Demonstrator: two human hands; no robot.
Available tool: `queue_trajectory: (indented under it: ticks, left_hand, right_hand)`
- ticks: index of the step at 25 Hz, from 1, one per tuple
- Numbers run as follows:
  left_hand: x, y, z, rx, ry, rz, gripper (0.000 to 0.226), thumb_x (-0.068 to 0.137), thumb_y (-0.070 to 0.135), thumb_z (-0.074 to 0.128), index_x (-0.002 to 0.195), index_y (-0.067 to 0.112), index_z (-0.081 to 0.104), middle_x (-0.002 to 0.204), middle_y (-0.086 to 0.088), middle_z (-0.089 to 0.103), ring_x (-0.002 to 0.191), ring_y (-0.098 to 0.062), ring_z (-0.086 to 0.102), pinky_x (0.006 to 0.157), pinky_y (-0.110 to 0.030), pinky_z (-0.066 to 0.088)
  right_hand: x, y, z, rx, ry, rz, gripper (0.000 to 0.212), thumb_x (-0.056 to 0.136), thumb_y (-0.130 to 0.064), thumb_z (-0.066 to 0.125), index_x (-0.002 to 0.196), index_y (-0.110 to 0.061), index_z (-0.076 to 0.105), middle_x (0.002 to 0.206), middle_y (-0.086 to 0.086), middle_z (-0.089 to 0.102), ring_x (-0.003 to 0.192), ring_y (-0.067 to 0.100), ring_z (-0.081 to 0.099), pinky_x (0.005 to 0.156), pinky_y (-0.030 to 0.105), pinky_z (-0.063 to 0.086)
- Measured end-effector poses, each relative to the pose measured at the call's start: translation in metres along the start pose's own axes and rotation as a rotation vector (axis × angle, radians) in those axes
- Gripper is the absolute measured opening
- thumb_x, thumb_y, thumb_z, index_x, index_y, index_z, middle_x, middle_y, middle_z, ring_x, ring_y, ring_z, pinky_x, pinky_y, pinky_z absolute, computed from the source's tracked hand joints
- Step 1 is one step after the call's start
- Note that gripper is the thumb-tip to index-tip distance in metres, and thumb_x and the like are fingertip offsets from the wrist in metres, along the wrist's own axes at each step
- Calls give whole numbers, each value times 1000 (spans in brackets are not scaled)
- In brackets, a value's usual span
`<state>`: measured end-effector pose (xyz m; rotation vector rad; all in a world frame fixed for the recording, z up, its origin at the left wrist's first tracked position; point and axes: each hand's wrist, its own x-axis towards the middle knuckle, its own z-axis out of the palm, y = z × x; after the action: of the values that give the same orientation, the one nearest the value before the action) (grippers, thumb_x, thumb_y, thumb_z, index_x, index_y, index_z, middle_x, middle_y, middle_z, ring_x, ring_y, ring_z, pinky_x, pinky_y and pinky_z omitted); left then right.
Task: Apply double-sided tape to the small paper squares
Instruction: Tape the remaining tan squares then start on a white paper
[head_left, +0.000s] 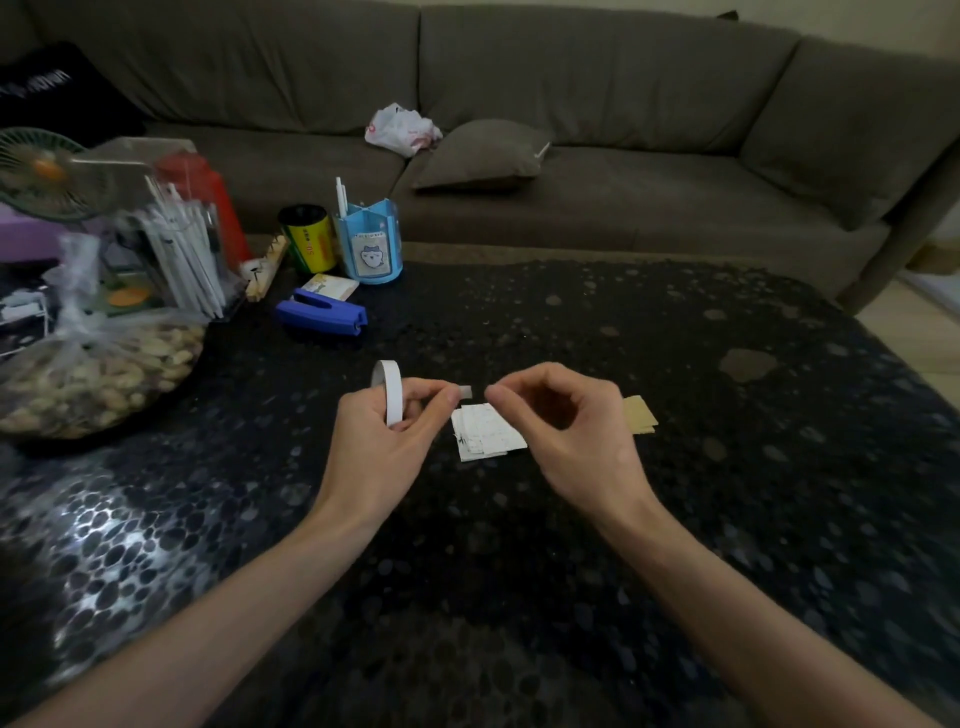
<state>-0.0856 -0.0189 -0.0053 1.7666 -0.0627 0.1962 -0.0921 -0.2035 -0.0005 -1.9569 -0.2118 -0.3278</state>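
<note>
Fingers (451, 397) of left hand (379, 447) are clamped on tape roll (390, 384), right hand (566, 426) ones pinched together just beside tape end (466, 391), which could be creased if grabbed askew.

a home living room: grey sofa (519, 104) behind cluttered coffee table (675, 415).

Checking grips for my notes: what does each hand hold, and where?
The left hand grips the tape roll by its band, fingertips at the free end. Whether the right hand holds anything cannot be told.
</note>
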Motion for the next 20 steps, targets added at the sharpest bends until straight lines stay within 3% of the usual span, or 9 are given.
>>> queue_trajectory:
  ticks: [2,4,6,10,13,17,20]
  left_hand:
    - [2,-4,1,-6,-31,-16,11,93,22,74,101,26,81,84,-19,73,84,-40,69,84,-43,61]
    - [2,-6,1,12,-54,-5,14,93,18,75,102,26,81,66,-9,61,64,-27,58,71,-29,56]
    - [2,-5,2,35,-73,16,17,94,13,73,103,25,82,58,-1,46,57,-15,45,64,-20,48]
    - [-2,-1,1,51,-124,57,22,95,5,70,108,19,80,54,0,42,51,-8,42,67,-9,47]
    - [-4,1,1,68,-165,82,25,95,4,69,109,22,80,56,-2,44,52,-7,45,72,-11,50]
    - [-3,1,0,83,-199,92,29,95,3,69,108,27,79,53,3,45,54,-10,48,75,-22,57]
    - [-2,2,-1,82,-209,85,28,95,4,69,110,25,80,56,-3,47,57,-19,50,78,-37,62]
  right_hand:
    - [1,-1,-2,-14,-10,-20,10,96,-24,74,105,-28,77,94,-15,74,93,4,70,81,22,57]
    - [0,-2,-1,-26,-5,-45,11,96,-22,75,106,-27,77,94,-15,75,92,6,71,81,27,59]
    - [-1,-2,0,-58,4,-58,10,95,-22,77,103,-26,78,91,-15,75,89,6,72,79,31,61]
    - [-3,-2,-2,-165,8,-79,11,93,-21,79,103,-24,79,92,-15,76,88,3,71,79,27,60]
    - [-5,-2,-1,-269,19,-157,12,93,-22,79,104,-24,79,93,-15,75,88,1,70,79,25,60]
    - [-5,-1,-1,-297,55,-176,10,92,-22,80,102,-23,80,92,-15,75,85,1,70,77,24,60]
    - [-6,-2,-1,-316,50,-184,12,92,-22,80,104,-22,80,93,-13,76,85,0,70,78,25,61]
